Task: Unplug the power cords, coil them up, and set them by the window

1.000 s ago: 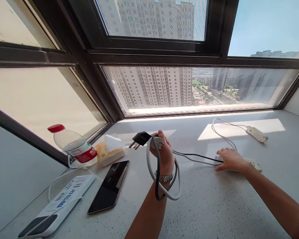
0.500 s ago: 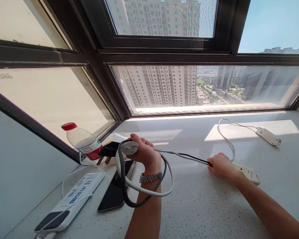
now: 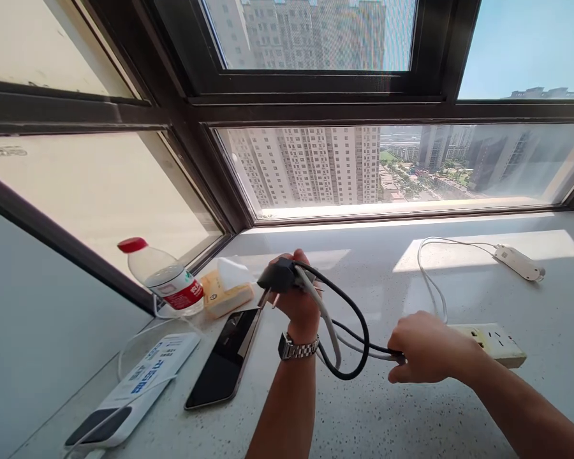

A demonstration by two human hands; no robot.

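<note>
Over the speckled windowsill (image 3: 373,414), a black cable (image 3: 365,338) and a grey cable (image 3: 326,315) are clasped with a black plug (image 3: 276,275) in the left hand (image 3: 300,306) and gripped by the right hand (image 3: 430,347) near the power strip (image 3: 502,345), while lettering on the white device (image 3: 146,377) and red bottle label (image 3: 184,298) cannot be read.

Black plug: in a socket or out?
Out: the black plug is in the left hand, its metal prongs exposed, clear of the power strip.
</note>
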